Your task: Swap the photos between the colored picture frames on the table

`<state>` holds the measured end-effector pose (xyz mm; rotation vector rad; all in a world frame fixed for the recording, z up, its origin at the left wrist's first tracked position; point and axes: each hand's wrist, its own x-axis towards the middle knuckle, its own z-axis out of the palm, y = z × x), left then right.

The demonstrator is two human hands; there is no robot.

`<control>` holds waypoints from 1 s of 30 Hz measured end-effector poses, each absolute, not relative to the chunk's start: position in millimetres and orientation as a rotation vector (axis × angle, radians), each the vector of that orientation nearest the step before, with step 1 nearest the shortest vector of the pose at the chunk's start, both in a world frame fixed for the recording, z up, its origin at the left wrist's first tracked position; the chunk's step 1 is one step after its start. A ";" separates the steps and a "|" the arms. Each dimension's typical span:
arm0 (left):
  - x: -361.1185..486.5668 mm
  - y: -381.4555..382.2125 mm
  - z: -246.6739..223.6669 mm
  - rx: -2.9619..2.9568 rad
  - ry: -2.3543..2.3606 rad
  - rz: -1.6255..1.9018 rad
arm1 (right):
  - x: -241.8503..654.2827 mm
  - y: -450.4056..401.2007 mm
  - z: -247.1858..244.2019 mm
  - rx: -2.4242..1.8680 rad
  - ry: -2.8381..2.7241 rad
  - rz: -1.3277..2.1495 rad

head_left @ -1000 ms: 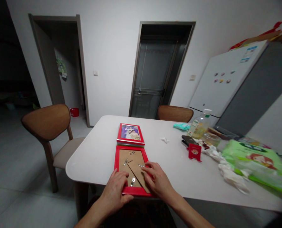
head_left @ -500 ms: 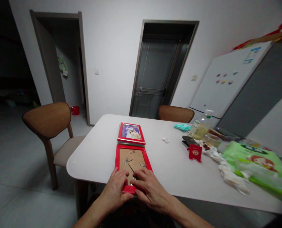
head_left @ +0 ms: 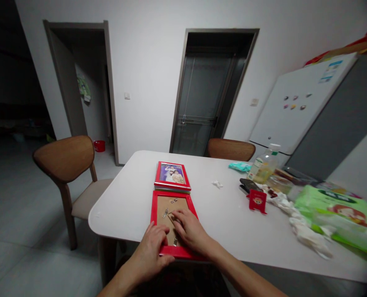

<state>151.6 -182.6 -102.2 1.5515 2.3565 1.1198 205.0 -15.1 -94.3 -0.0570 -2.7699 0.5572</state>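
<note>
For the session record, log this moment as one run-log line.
left hand: on red picture frame lower edge | right hand: on cardboard backing | nearby: metal clips, framed photo

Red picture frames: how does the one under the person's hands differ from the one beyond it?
The far frame lies face up, showing a photo; the near frame lies back up, showing brown backing and metal clips. The left hand and right hand touch the near frame, not the far one. Both are red and lie flat.
</note>
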 end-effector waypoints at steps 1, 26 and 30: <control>152.1 -182.5 -101.1 1.540 2.355 1.118 | 195.6 -15.6 -96.8 -0.075 -2.779 0.509; 153.1 -185.1 -100.4 1.533 2.309 1.108 | 159.3 -5.6 -100.6 -0.117 -2.787 0.442; 155.8 -187.2 -102.3 1.520 2.287 1.127 | 148.3 21.9 -102.6 -0.435 -2.732 0.384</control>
